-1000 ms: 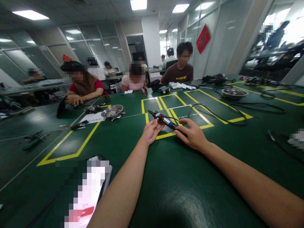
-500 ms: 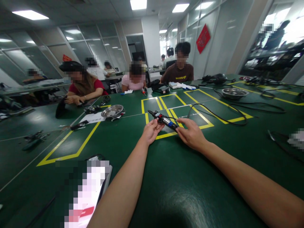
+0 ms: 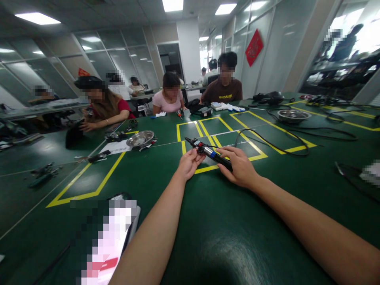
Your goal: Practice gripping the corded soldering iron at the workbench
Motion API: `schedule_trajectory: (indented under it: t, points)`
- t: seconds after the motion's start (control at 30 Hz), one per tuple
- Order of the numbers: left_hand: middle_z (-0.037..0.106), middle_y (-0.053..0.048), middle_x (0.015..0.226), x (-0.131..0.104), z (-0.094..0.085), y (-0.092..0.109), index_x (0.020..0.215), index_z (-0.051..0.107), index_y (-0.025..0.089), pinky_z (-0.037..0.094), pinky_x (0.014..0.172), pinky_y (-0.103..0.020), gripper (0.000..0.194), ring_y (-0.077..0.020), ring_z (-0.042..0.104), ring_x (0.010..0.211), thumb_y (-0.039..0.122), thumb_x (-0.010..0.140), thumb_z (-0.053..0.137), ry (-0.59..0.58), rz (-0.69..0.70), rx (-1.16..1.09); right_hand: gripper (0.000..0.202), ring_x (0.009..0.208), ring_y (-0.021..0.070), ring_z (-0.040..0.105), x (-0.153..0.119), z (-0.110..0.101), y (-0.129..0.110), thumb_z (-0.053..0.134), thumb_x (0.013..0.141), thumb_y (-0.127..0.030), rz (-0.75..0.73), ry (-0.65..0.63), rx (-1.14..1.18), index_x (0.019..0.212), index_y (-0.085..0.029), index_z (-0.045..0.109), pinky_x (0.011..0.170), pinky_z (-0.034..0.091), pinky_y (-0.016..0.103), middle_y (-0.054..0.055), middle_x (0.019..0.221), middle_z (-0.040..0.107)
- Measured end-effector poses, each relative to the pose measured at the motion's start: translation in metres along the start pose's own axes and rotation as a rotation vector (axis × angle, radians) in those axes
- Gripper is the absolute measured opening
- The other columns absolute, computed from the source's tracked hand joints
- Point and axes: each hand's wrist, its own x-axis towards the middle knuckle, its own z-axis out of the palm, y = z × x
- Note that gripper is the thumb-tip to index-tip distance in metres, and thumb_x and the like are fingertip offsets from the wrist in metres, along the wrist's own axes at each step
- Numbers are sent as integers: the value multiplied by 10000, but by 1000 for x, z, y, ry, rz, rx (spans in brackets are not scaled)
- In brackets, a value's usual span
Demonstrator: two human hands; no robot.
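Note:
Out in front of me, above the green table (image 3: 231, 237), a slim tool like an electric screwdriver (image 3: 208, 151) is held at a slant. It has a dark pointed front, a silver body, a blue band and a black rear grip. My left hand (image 3: 189, 164) is closed on its front portion from below, beside a small red-and-black piece (image 3: 199, 145); whether that piece belongs to the tool I cannot tell. Around the black rear grip, my right hand (image 3: 240, 168) is closed, fingers on top and thumb below. Its palm side is hidden.
Yellow tape outlines (image 3: 204, 169) mark the tabletop. A black cable (image 3: 279, 152) loops at right, near a metal bowl (image 3: 293, 115). Another metal bowl (image 3: 140, 139) stands left beside white paper (image 3: 117, 147). A phone-like device (image 3: 133, 221) lies near my left forearm. Several people sit opposite.
My right hand has shifted slightly along the tool toward its rear, so more of the black grip shows. My left hand stays put. Across the table, a person in pink has raised their head.

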Motion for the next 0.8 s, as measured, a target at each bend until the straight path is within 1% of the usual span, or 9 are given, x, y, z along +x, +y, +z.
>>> schedule_trajectory:
  t: [0.07, 0.13, 0.27, 0.33, 0.43, 0.53, 0.63, 0.7, 0.8]
  points:
    - [738, -125, 1063, 0, 0, 0, 1028, 641, 113, 435, 1098, -488, 114, -202, 716, 969, 132, 930, 587, -1, 0, 5, 495, 1276, 289, 507, 0, 0, 0, 613, 905, -316, 1, -12, 11, 1359, -197, 456, 1081, 409, 495, 143, 1328, 584]
    - [738, -122, 1070, -1, 1, 0, 1041, 641, 115, 436, 1097, -482, 124, -202, 715, 973, 137, 930, 590, -9, 0, 10, 494, 1325, 288, 461, -1, -1, -1, 608, 910, -310, -19, -33, 23, 1363, -218, 433, 1104, 377, 504, 132, 1387, 554]
    - [733, -132, 1093, -1, 1, 0, 1035, 641, 109, 427, 1102, -485, 119, -209, 712, 997, 142, 928, 600, -11, 2, 4, 374, 1417, 317, 330, -1, -2, -2, 608, 917, -354, -63, -112, -7, 1267, -258, 517, 1133, 297, 543, 93, 1553, 392]
    - [732, -133, 1098, -1, 1, 0, 1018, 643, 108, 425, 1103, -486, 106, -216, 708, 1017, 144, 924, 608, -13, 1, 2, 390, 1429, 346, 289, -2, -2, -2, 612, 916, -397, -48, -155, -45, 1282, -274, 558, 1127, 276, 563, 92, 1597, 290]
    - [734, -130, 1094, -1, 0, 0, 1019, 646, 114, 424, 1106, -474, 107, -213, 702, 1036, 153, 925, 613, -17, -5, 1, 452, 1436, 383, 245, -3, -2, -1, 618, 911, -445, -12, -201, -85, 1344, -326, 573, 1112, 264, 585, 90, 1613, 164]
    - [736, -124, 1082, -1, 0, 0, 1022, 646, 119, 425, 1107, -462, 109, -207, 699, 1046, 163, 930, 609, -16, -10, 8, 465, 1439, 399, 218, -4, -1, 2, 606, 918, -454, 7, -234, -101, 1372, -360, 569, 1107, 258, 602, 89, 1597, 131]
    - [737, -123, 1074, 0, -1, 0, 1011, 644, 120, 431, 1101, -467, 99, -211, 700, 1046, 161, 927, 612, -12, -10, 6, 449, 1423, 397, 253, -5, -1, 5, 585, 933, -418, 14, -270, -92, 1376, -345, 572, 1101, 280, 606, 113, 1558, 187]
    - [737, -124, 1075, 0, -1, 0, 1011, 644, 119, 436, 1096, -471, 97, -211, 702, 1038, 153, 928, 608, -10, -9, 0, 453, 1363, 366, 366, -6, -1, 8, 574, 936, -358, 24, -328, -53, 1386, -308, 562, 1081, 348, 567, 139, 1518, 254]
    - [735, -128, 1075, 0, 0, 1, 1021, 644, 112, 439, 1095, -476, 110, -209, 707, 1016, 140, 944, 571, 0, -7, -5, 470, 1191, 292, 543, -8, -1, 11, 546, 934, -275, 68, -430, 27, 1404, -263, 534, 988, 478, 474, 155, 1453, 355]
